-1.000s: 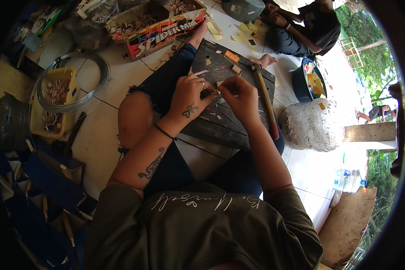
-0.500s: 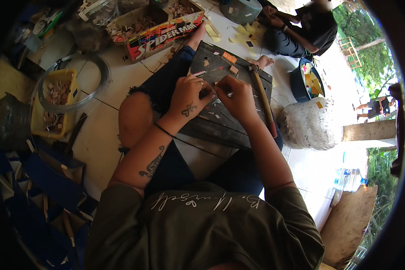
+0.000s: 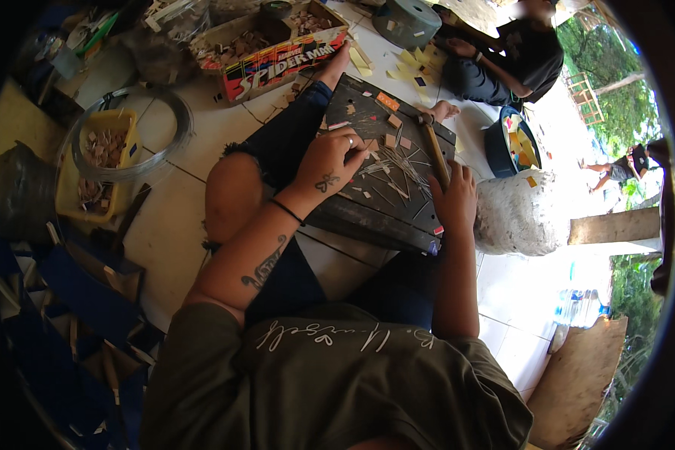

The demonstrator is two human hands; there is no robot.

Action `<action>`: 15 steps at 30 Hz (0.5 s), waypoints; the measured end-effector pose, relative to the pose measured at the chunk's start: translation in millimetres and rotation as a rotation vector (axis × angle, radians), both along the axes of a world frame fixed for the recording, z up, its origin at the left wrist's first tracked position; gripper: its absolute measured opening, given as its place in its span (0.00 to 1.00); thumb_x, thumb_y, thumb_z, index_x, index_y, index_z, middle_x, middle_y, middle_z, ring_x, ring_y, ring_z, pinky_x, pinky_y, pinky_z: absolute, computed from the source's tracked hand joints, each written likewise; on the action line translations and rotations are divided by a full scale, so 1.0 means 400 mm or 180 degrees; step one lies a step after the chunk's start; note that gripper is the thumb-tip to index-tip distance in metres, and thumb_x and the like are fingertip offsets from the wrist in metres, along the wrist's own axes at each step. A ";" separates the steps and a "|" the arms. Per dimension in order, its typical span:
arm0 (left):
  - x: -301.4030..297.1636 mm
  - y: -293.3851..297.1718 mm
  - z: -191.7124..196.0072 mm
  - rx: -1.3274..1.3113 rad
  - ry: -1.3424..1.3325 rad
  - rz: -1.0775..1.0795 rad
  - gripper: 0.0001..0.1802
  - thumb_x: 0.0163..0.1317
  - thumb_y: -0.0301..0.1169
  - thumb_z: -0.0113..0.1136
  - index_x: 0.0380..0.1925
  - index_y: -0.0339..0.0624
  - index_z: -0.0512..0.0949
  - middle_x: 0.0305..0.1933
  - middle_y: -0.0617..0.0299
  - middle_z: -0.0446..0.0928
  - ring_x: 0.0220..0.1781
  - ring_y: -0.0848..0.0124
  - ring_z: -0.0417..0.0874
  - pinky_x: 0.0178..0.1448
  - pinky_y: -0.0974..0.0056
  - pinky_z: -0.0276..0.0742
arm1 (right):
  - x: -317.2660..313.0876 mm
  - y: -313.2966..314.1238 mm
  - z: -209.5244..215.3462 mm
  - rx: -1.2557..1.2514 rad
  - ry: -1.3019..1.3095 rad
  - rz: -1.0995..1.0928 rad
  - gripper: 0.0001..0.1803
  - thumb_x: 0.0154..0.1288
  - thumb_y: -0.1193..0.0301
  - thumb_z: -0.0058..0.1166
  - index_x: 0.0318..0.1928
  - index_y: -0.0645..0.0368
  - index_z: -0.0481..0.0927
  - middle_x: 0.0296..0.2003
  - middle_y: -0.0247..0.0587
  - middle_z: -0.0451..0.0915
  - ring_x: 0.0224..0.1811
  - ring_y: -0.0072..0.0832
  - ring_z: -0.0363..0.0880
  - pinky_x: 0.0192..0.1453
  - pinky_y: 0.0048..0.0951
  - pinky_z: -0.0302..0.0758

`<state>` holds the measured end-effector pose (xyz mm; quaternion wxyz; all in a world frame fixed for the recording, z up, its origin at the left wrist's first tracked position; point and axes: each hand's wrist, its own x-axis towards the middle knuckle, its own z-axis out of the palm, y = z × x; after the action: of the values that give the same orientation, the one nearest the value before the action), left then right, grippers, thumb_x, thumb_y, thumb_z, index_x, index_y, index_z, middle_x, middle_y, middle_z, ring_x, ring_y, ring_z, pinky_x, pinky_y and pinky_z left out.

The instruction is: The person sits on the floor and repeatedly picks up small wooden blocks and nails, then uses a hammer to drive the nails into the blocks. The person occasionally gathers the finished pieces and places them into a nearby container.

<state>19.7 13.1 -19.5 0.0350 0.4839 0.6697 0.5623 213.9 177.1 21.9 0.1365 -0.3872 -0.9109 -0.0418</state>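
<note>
A dark board (image 3: 386, 229) lies across my lap, strewn with thin metal wire pieces (image 3: 397, 171) and several small tan squares (image 3: 394, 120). My left hand (image 3: 330, 161) is over its left half, thumb and forefinger pinched together. A small tan piece (image 3: 370, 145) is right at those fingertips; what they hold is too small to make out. At the board's right edge, my right hand (image 3: 455, 201) closes over the lower handle of a hammer (image 3: 436, 150), thumb on one side and fingers on the other. The hammer's head rests on the board.
A printed carton (image 3: 277, 67) of small pieces stands beyond my left leg. On the left are a yellow basket (image 3: 66, 202) and a wire coil (image 3: 185, 124). A blue-black tub (image 3: 495, 142) and white sack (image 3: 517, 217) flank the right. Another person (image 3: 529, 60) sits far right.
My right hand has left the spot beside my left fingers and moved right, onto the hammer handle. My left hand stays over the board, still pinched. The view has shifted slightly.
</note>
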 end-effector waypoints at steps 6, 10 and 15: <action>0.003 -0.002 0.001 0.0150 0.0027 -0.0035 0.05 0.56 0.25 0.65 0.25 0.35 0.79 0.29 0.57 0.78 0.29 0.59 0.82 0.34 0.60 0.77 | 0.086 0.053 -0.047 -0.0405 0.0281 0.0279 0.21 0.70 0.67 0.50 0.62 0.55 0.70 0.45 0.46 0.77 0.40 0.38 0.82 0.40 0.35 0.78; 0.005 -0.007 0.004 -0.0026 0.0058 0.0005 0.06 0.59 0.24 0.63 0.25 0.34 0.78 0.27 0.55 0.78 0.31 0.59 0.83 0.46 0.60 0.79 | 0.116 -0.031 0.023 -0.3393 0.1751 0.0337 0.23 0.76 0.70 0.42 0.69 0.52 0.65 0.30 0.32 0.73 0.24 0.15 0.70 0.28 0.19 0.70; 0.003 -0.003 0.003 0.0082 0.0081 -0.0113 0.07 0.59 0.23 0.62 0.24 0.33 0.77 0.27 0.55 0.77 0.31 0.57 0.82 0.59 0.55 0.76 | 0.145 -0.165 0.115 -0.2149 0.1071 0.1279 0.27 0.73 0.74 0.46 0.71 0.50 0.63 0.36 0.42 0.79 0.32 0.36 0.81 0.36 0.33 0.77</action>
<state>20.9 12.1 -18.3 0.0302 0.5033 0.6541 0.5639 271.8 111.2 67.8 0.1542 -0.2264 -0.8958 0.3499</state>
